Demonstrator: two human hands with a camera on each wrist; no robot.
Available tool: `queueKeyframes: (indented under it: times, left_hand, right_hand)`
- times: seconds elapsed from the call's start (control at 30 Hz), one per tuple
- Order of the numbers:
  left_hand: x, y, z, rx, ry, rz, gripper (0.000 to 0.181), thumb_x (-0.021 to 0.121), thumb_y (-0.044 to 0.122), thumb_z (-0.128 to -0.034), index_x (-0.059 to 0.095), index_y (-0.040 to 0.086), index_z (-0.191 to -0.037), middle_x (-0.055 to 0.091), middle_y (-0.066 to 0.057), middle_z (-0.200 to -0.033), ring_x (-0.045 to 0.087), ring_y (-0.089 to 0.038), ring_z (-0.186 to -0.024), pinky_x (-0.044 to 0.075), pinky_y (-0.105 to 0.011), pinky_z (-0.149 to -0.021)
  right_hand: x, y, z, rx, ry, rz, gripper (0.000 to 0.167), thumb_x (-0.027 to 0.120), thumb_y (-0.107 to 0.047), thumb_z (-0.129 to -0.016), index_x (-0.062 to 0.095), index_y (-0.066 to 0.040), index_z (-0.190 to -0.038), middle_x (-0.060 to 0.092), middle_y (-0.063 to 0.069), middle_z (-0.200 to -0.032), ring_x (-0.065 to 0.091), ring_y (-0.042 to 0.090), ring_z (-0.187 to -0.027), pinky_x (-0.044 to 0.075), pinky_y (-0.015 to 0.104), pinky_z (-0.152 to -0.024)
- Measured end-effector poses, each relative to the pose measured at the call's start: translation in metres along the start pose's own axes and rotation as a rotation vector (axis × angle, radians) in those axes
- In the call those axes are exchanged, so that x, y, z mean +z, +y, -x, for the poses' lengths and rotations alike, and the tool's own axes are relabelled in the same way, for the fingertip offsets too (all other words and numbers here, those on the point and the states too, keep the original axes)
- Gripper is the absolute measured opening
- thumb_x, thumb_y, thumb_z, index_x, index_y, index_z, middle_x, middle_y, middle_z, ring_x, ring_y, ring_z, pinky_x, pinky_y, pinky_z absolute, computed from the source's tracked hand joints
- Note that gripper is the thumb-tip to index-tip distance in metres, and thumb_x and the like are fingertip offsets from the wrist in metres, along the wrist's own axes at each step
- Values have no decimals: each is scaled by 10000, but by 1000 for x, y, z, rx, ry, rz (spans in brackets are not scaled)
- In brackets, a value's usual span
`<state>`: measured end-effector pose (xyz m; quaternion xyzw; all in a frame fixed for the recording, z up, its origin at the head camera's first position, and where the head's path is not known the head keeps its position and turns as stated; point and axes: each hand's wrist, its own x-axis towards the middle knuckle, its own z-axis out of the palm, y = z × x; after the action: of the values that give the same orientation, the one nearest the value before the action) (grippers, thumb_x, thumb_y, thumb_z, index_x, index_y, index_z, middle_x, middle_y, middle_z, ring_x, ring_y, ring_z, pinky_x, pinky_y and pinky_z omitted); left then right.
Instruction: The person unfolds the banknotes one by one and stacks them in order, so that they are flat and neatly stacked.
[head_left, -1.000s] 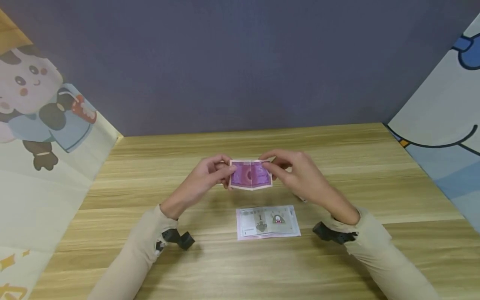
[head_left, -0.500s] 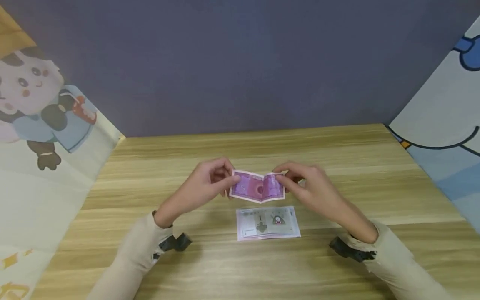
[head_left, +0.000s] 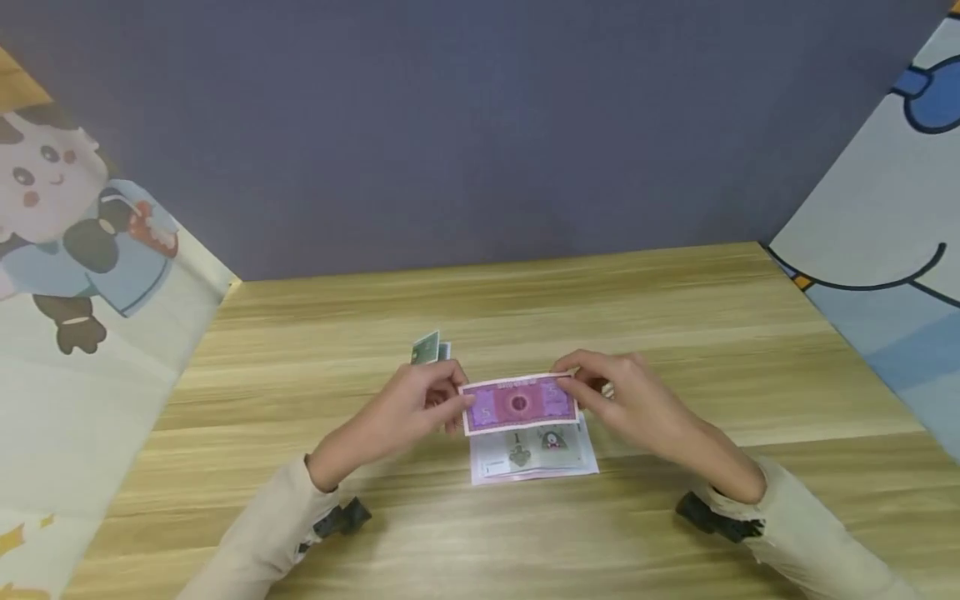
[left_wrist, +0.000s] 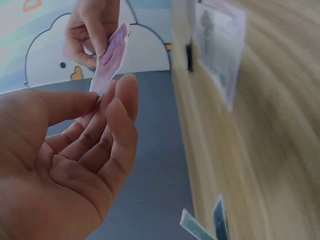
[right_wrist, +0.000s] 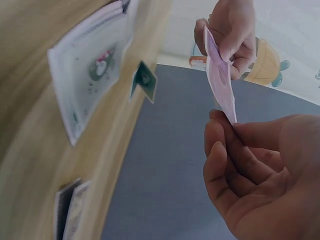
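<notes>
A purple play banknote [head_left: 519,404] marked with a 5 is held up above the table. My left hand [head_left: 397,417] pinches its left end between thumb and fingers, and my right hand [head_left: 633,404] pinches its right end. In the head view the note looks nearly flat; the wrist views show it slightly bent. Below it, a small stack of paper notes [head_left: 498,462] lies on the table, topped by a pale 1 note. The purple note hides the stack's far part in the head view.
A folded green note [head_left: 426,348] stands on the wooden table [head_left: 480,542] behind my left hand. Another folded note [right_wrist: 75,210] shows at the lower left of the right wrist view. A dark panel [head_left: 495,133] rises behind the table, with cartoon-printed walls at both sides.
The purple note was creased at its middle and has been spread out flatter. Both hands have brought it nearer to me, over the stack. The folded green note has come into view.
</notes>
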<state>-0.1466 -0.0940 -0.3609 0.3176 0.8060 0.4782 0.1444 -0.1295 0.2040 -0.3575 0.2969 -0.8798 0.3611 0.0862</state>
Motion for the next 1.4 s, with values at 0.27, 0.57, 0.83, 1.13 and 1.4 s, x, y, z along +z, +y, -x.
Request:
queueKeyframes:
  times: [0.27,0.57,0.83,1.13,1.4]
  left_hand:
    - [9,-9,-6,-45,-65,-14,79,618,77,-976,652,43,-914,663,-13,-660,662,-281,-579,564,-385,-523]
    - [24,-32,-12,-103,-176,-88,168,600,122,-989,658,102,-832,626,-52,-579,564,-173,-449,433,-229,-396]
    - [38,-44,-19,-86,-198,-244,148,605,136,-984,652,115,-844,551,78,-549,494,-38,-455,432,-224,-482]
    - [43,-41,-20,-93,-183,-388,167,604,196,-986,608,182,-820,454,98,-602,415,-53,-547,398,-240,-545]
    - [47,-35,-18,-81,-141,-499,269,610,203,-972,502,174,-726,423,77,-610,405,-71,-560,372,-249,-531]
  right_hand:
    - [8,10,9,32,-89,37,138,711,-51,-908,722,-80,-1043,665,-124,-724,595,-5,-647,527,215,-589]
    - [21,24,9,68,-279,85,125,671,-40,-933,711,-46,-1051,630,-85,-716,517,-28,-591,478,192,-519]
    - [30,32,13,70,-307,106,102,668,-26,-920,706,-42,-1013,641,-64,-701,483,-38,-537,453,183,-476]
    - [33,35,17,89,-326,102,97,661,-29,-927,697,-36,-1016,680,-9,-803,495,-19,-585,468,196,-512]
    - [35,32,18,119,-336,128,129,669,-51,-923,671,-54,-1052,589,-85,-691,457,-16,-528,436,198,-461]
